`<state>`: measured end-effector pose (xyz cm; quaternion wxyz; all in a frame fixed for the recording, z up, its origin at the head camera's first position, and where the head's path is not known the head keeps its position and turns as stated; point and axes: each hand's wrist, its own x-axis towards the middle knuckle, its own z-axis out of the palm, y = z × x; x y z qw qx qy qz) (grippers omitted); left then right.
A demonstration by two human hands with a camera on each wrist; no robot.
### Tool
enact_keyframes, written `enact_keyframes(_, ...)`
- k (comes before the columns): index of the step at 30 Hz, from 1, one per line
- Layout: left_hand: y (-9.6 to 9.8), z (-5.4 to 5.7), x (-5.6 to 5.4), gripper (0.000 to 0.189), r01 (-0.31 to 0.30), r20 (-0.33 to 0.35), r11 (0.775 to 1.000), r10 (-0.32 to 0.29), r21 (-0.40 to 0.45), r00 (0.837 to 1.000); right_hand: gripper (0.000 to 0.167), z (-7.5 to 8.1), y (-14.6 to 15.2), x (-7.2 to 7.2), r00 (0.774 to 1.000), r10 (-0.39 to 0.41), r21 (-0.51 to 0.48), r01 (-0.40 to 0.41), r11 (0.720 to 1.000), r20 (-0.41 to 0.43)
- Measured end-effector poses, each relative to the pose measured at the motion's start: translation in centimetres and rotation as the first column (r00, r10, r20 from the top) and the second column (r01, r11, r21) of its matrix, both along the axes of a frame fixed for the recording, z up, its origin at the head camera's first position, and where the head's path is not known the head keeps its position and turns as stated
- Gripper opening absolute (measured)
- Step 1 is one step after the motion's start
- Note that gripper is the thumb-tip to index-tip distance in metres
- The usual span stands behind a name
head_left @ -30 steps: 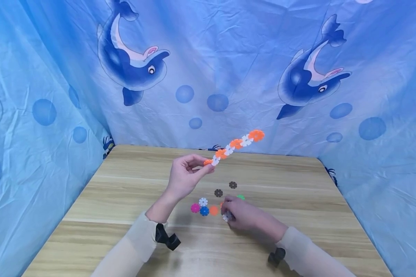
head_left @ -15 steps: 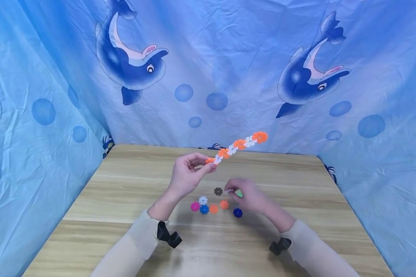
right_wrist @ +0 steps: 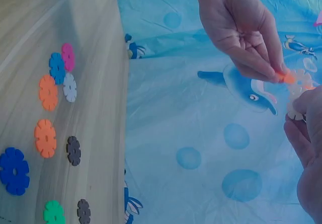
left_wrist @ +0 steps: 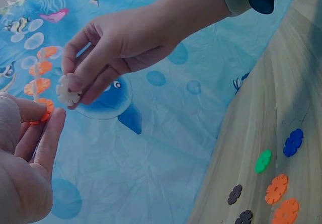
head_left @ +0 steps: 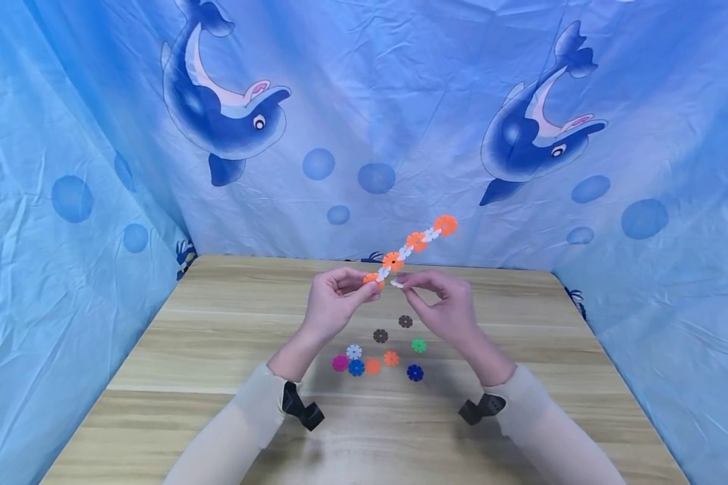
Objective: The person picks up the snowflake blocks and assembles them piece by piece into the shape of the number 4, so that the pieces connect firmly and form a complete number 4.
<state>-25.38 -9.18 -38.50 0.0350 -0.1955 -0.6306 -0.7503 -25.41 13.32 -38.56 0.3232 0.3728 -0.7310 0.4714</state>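
A chain of interlocked snowflake discs, orange alternating with white, slants up and away to the right above the table. My left hand pinches the orange disc at its near end between thumb and fingers. Close beside it, my right hand pinches a loose white snowflake disc by its edge. In the left wrist view a gap shows between this white disc and the held orange one.
On the wooden table below lie loose discs: two brown, a green, a dark blue, two orange, a lighter blue, a pink and a white. A blue dolphin-print curtain surrounds the table.
My right hand has lifted a white disc from among the loose pieces and carried it up beside the left hand. The chain's far end has tilted slightly upward.
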Motion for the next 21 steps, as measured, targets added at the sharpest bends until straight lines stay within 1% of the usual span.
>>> enact_keyframes(5,0.23,-0.02,-0.31,0.022,0.019,-0.001,1.0,-0.019,0.007,1.0,0.021,0.22,-0.28,-0.1,1.0,-0.017,0.002,0.017,1.0,-0.026)
enact_keyframes(10,0.5,0.11,-0.49,0.021,0.027,-0.009,1.0,-0.028,-0.015,1.0,0.018,0.44,-0.21,-0.21,0.997,-0.052,0.043,0.055,0.998,-0.057)
enact_keyframes(13,0.55,0.05,-0.56,0.021,0.031,-0.016,0.999,-0.031,-0.031,0.999,0.019,0.5,-0.07,-0.27,0.992,-0.063,0.071,0.072,0.995,-0.11)
enact_keyframes(17,0.51,-0.12,-0.45,0.02,0.04,-0.009,0.998,-0.041,-0.04,0.999,0.027,0.45,0.07,-0.16,0.983,-0.038,0.093,0.056,0.994,-0.177)
enact_keyframes(21,0.52,-0.21,-0.3,0.02,0.066,0.002,0.998,-0.066,-0.021,0.998,0.033,0.34,0.17,-0.08,0.979,0.006,0.094,0.014,0.995,-0.206)
